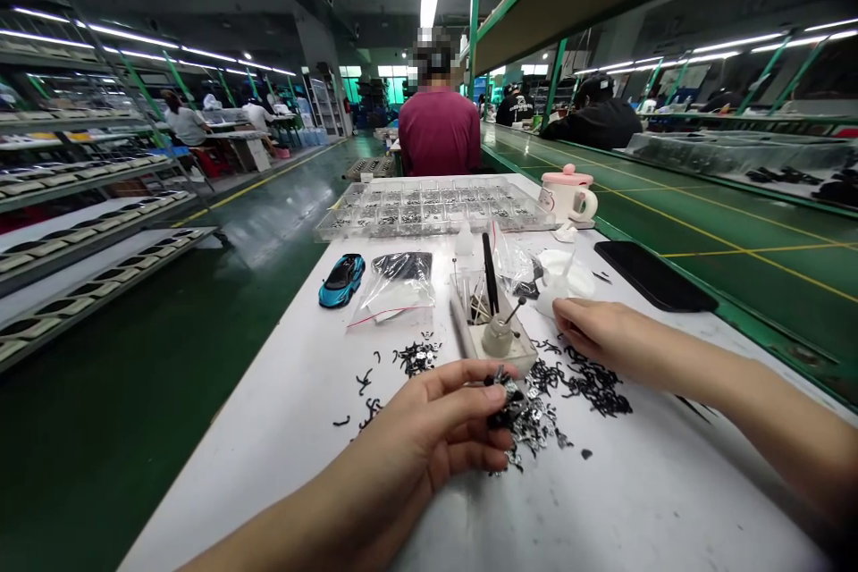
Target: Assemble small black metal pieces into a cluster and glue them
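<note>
Small black-and-silver parts [536, 420] lie scattered across the white desk [268, 474]; we record the left hand [429, 429] pinching a cluster between curled fingers, while the right hand [596, 331] lies open and empty, near a small glass jar [500, 338]

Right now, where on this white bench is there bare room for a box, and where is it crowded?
Bare bench lies between the toy car and the left hand, and below the right hand, past the black metal pieces. It is crowded around the glass jar and up by the parts tray.
</note>
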### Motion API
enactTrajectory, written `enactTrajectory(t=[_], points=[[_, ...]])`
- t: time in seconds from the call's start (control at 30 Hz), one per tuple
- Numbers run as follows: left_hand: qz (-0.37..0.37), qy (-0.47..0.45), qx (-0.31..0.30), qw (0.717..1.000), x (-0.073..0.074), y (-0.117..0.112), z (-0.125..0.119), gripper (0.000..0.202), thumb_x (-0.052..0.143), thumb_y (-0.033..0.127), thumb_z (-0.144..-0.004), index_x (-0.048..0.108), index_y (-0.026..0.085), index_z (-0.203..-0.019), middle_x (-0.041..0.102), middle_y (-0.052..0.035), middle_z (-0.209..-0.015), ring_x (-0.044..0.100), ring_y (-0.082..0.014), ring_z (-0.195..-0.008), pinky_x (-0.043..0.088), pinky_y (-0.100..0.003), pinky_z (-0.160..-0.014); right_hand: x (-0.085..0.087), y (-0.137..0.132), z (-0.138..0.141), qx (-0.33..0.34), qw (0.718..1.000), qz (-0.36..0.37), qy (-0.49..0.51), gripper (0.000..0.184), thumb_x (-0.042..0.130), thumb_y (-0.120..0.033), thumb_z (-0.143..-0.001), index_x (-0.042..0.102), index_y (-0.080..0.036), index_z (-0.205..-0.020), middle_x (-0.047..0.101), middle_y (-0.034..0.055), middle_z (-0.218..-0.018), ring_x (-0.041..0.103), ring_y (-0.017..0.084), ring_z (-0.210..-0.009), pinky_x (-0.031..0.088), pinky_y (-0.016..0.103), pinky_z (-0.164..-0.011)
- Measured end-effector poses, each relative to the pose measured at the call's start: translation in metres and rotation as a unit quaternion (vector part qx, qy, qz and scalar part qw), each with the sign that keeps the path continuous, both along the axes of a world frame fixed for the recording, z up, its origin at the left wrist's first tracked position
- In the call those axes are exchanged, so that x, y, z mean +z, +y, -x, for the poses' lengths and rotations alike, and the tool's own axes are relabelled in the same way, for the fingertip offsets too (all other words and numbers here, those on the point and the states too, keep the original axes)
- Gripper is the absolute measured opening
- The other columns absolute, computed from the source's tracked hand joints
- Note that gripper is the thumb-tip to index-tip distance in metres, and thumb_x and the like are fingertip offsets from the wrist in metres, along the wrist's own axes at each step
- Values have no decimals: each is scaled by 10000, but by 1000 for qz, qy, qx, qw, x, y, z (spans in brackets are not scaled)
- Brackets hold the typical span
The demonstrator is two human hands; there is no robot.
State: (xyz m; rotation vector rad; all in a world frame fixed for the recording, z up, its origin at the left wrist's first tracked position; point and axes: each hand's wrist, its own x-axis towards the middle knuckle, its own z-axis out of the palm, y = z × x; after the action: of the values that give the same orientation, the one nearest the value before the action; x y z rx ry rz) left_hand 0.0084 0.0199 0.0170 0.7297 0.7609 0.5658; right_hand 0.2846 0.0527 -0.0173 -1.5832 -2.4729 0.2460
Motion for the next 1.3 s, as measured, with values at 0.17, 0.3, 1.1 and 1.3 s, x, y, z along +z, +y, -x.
enactTrajectory(t=[0.17,0.3,1.1,1.3], points=[[6,7,-2,1000,0,1,0,290,718,205,-814,667,133,-1090,599,-28,-816,597,-82,-689,512,-179,-654,3,-1,0,14,1000,-3,22,194,331,-149,-907,469,-211,-1028,549,60,-920,550,197,-769,418,330,-666],[-1,-6,8,1000,1,1,0,267,722,190,-805,671,130,-1060,604,-26,-815,601,-83,-683,514,-186,-655,17,-14,-2,22,999,4,43,341,268,-153,-920,534,-247,-1112,513,63,-963,558,182,-760,452,338,-677],[-136,75,10,988,3,-2,0,316,789,263,-723,675,193,-1009,682,-31,-845,630,-161,-796,486,-270,-741,59,-75,73,-120,806,224,534,170,763,-470,-768,732,-303,-763,693,-25,-710,642,113,-724,524,181,-692],[-161,77,-2,984,5,-2,0,206,767,299,-752,740,255,-951,690,4,-907,608,-156,-900,451,-225,-790,60,-75,74,-79,730,289,615,144,804,-377,-751,695,-285,-771,722,-18,-697,646,114,-657,520,199,-650]])
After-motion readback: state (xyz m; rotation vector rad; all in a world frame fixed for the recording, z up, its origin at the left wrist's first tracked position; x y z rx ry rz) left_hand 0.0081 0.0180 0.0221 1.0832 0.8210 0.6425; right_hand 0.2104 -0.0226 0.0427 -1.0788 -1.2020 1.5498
